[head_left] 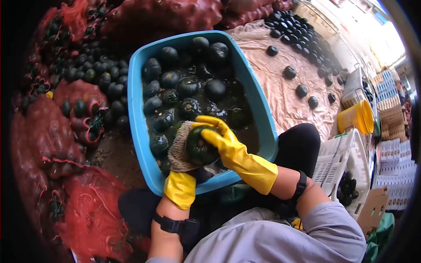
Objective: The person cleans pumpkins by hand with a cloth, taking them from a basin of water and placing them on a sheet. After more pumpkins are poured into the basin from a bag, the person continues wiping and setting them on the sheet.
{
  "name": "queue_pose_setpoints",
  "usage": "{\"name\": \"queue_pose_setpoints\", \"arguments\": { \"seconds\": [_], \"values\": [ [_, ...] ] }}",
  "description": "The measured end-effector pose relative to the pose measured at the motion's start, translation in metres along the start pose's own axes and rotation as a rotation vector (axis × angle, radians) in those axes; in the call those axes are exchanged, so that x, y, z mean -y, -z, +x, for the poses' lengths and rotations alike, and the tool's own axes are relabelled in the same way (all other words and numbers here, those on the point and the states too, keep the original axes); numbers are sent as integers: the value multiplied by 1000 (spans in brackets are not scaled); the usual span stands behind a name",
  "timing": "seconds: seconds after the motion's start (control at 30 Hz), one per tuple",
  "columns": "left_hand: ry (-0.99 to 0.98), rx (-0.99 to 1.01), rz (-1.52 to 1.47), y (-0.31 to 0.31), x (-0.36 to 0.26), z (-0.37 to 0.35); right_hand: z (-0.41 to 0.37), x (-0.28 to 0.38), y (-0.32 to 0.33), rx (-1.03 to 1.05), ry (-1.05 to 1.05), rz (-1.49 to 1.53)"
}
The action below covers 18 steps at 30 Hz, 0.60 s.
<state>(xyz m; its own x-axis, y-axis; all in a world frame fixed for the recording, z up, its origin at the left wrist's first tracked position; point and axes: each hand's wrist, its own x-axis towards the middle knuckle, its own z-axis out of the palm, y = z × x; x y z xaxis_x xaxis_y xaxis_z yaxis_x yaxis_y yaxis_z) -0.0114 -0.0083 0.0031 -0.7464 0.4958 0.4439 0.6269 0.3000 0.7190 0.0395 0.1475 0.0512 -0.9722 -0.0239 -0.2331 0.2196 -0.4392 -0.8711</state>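
Note:
A dark green kabocha squash (201, 150) is held between my hands over the near end of a blue plastic tub (137, 118). My right hand (222, 139), in a yellow rubber glove, curls its fingers over the squash's top and right side. On the other side, my left hand (180, 151) cups the squash through a rough beige scrubbing cloth or mitt (179, 154); its fingers are hidden, and only the yellow glove cuff shows. Several more kabocha squashes (188, 87) sit in the tub's dark, murky water.
Red mesh sacks (52, 127) crowd the left and back, with loose squashes (90, 75) among them. Several squashes (301, 91) lie on a pinkish sheet (276, 74) to the right. Beyond are a yellow bucket (356, 117), a white crate (335, 160) and stacked cartons (394, 171).

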Motion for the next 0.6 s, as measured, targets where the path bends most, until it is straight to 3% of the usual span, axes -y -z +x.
{"name": "queue_pose_setpoints", "arguments": {
  "seconds": [0.03, 0.07, 0.1, 0.17, 0.23, 0.3, 0.33, 0.4, 0.43, 0.5, 0.53, 0.57, 0.6],
  "values": [
    [55, -79, 97, -16, 3, -9, 11, -18, 5, -61, 149, 174],
    [116, -153, 187, -25, -6, -9, 14, -24, 3, -126, 235, 155],
    [201, -168, 28, -24, -11, -11, 14, -23, 10, -182, 254, -3],
    [257, -199, -145, 3, -40, 6, 5, 25, 17, 32, 292, -955],
    [227, -63, 16, 29, -27, -6, 3, 27, 14, 169, 317, -1022],
    [246, -80, -246, 10, 16, -18, -7, 47, 0, 171, -12, -776],
    [327, -76, -329, 4, 27, -22, -4, 40, 3, 193, -69, -548],
    [21, 22, 285, 7, 22, -12, 6, -5, 13, 160, -170, 3],
    [32, 59, 408, 15, 6, -3, 8, -29, 12, 75, -107, 125],
    [266, -175, -116, 4, -26, 4, 7, -33, 10, -62, -14, -76],
    [299, -171, -134, 3, -21, 2, 14, -33, 20, -29, 72, -314],
    [331, -167, -151, 2, -16, 0, 13, 7, 19, 10, 50, -868],
    [364, -163, -168, 1, -11, -2, 10, 10, 17, 93, 230, -952]
  ]
}}
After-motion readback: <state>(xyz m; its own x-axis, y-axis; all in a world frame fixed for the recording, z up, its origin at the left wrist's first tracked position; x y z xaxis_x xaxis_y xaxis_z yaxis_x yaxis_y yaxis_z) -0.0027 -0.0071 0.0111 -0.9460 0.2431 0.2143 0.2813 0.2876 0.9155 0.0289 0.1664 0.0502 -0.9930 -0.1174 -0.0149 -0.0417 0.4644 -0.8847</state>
